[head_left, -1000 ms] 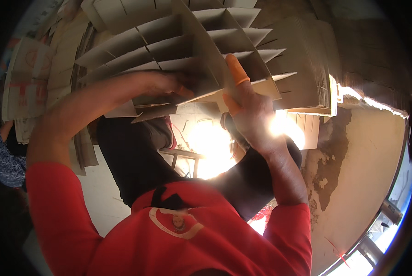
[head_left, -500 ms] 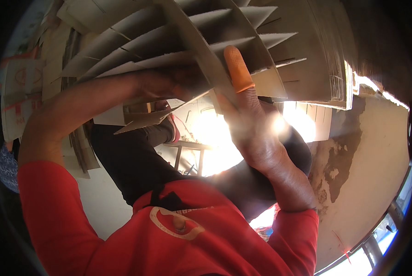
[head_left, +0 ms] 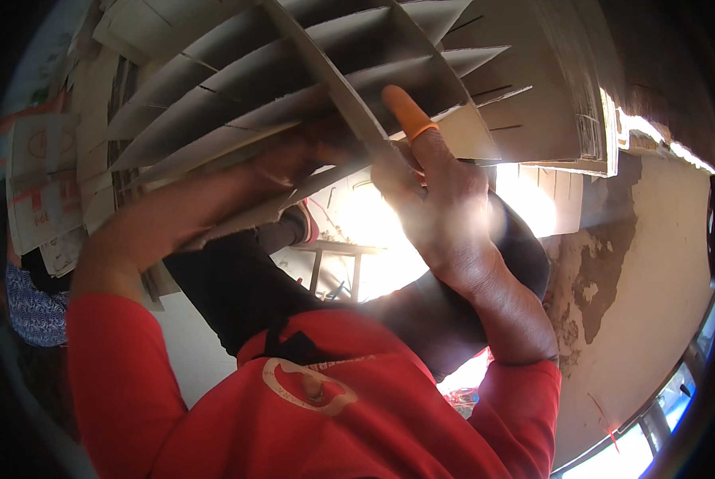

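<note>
A cardboard divider grid [head_left: 337,76] of slotted strips crossing each other fills the upper middle. My right hand [head_left: 445,207] is closed round the near end of one cross strip. Its thumb, in an orange rubber finger cot [head_left: 411,114], reaches into a cell of the grid. On the other side my left hand [head_left: 297,156] is in deep shadow at the grid's near edge, its fingers partly hidden. It seems to grip a loose-looking cardboard strip [head_left: 274,209], which slants along my forearm up to the cross strip's end.
Stacked cardboard sheets [head_left: 561,96] stand behind the grid on the right. More cardboard, including a printed piece [head_left: 42,184], is at the left. Below the grid are my dark-trousered legs [head_left: 238,295] and a small stand [head_left: 337,251] in glaring light. A stained wall-like surface [head_left: 653,319] lies right.
The near strip has swung up toward the grid's edge, and my left forearm has moved right and inward. My right fingers have shifted slightly on the cross strip; its thumb stays in the cell.
</note>
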Motion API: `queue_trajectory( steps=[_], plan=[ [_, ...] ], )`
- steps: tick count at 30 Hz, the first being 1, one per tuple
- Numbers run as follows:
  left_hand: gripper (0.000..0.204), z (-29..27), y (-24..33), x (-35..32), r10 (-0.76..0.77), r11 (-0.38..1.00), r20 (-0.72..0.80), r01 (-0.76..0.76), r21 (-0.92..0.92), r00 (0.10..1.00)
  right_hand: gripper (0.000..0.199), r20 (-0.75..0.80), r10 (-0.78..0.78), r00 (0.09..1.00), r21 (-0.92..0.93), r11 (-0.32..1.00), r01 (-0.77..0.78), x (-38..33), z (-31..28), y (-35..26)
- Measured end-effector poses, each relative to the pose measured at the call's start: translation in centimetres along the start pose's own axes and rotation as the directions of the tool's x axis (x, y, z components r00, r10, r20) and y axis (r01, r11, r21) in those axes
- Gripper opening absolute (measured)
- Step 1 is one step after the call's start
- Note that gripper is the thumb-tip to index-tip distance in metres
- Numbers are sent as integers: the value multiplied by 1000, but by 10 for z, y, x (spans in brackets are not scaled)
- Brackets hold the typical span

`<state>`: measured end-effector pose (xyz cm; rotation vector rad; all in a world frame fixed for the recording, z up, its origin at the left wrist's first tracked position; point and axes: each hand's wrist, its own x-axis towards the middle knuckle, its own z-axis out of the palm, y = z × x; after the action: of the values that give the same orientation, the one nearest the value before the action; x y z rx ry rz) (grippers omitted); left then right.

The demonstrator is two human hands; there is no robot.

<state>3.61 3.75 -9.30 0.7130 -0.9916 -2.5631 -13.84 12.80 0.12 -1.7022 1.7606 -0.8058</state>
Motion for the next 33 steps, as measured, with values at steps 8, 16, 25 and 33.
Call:
queue_trajectory(
  steps=[8,16,25,33],
  plan=[
    [38,-25,-21,8,51,984,26,-46,-171,998,34,57,38,998,-37,999,-36,-2,2,1],
    [32,-23,-6,12,150,958,-96,-120,260,984,32,-143,-84,986,-196,979,55,-3,5,-1],
    [34,-32,88,-12,-115,544,-307,318,777,945,30,111,132,985,-216,971,-105,16,27,14],
    [23,24,89,-64,356,-183,-40,112,977,934,15,28,94,995,-282,956,-82,24,38,18]
  ],
)
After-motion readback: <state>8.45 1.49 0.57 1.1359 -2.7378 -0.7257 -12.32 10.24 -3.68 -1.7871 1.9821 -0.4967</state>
